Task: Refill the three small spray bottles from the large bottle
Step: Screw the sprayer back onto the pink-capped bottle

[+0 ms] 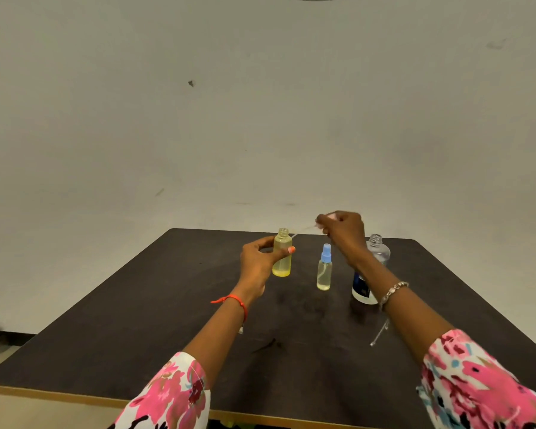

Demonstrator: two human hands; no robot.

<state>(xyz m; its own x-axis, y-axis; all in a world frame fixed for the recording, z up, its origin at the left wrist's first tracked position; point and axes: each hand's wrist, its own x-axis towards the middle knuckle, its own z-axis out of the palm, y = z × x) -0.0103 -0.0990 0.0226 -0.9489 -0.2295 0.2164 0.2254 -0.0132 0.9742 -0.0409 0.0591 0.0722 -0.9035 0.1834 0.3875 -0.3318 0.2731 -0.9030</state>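
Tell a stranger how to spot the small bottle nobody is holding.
On the dark table, look between the yellow bottle in the left hand and the large clear bottle. The small bottle there alone has a blue spray cap.

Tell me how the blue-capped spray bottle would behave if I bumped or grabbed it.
The blue-capped spray bottle is tall and narrow on a small base, so a bump would probably tip it. Its body is round, so once down it could roll across the table. Small and apparently clear plastic, it is likely light; with the cap on, little should spill.
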